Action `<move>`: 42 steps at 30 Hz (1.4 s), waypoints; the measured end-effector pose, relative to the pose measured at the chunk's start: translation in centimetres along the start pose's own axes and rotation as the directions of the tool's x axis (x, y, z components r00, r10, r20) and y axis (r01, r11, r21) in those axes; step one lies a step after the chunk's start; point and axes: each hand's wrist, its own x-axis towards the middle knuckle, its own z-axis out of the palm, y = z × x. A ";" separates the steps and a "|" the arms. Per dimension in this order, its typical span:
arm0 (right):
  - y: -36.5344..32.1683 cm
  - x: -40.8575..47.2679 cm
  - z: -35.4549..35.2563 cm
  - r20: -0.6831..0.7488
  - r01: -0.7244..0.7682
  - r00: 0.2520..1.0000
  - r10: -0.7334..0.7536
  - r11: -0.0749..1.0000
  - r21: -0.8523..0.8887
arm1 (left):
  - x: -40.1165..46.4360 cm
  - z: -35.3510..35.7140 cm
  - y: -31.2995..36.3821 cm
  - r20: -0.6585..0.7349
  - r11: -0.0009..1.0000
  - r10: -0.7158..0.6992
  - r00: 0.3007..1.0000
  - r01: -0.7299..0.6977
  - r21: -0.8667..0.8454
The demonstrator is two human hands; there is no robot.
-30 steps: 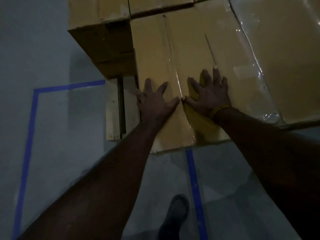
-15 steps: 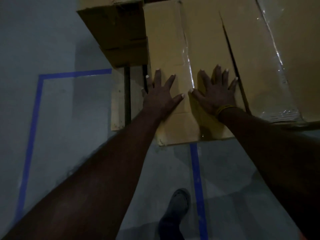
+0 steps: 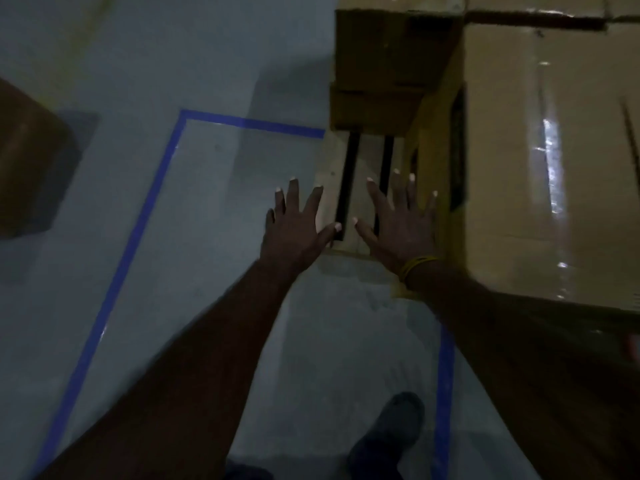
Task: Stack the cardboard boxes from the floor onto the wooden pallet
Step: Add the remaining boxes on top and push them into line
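A large taped cardboard box (image 3: 540, 161) sits on the wooden pallet (image 3: 363, 188) at the right. A smaller stack of boxes (image 3: 384, 64) stands behind the pallet's bare corner. My left hand (image 3: 298, 230) hovers with fingers spread over the pallet's left edge and the floor. My right hand (image 3: 398, 223), a yellow band at its wrist, is spread above the bare slats, just left of the large box. Neither hand holds anything. Another brown box (image 3: 31, 157) lies on the floor at the far left.
Blue tape lines (image 3: 138, 230) mark the grey floor around the pallet. My dark shoe (image 3: 391, 434) stands on the floor at the bottom, next to a second blue line (image 3: 445, 393).
Both hands have come off the top of the large box and now hang to its left, over the pallet corner. The view has swung left, showing the box on the floor.
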 end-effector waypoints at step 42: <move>-78.1 24.6 11.9 0.310 0.390 0.869 -0.385 0.920 0.049 | -1.4 -26.0 -77.2 -0.012 0.828 -0.559 0.829 0.558 -0.059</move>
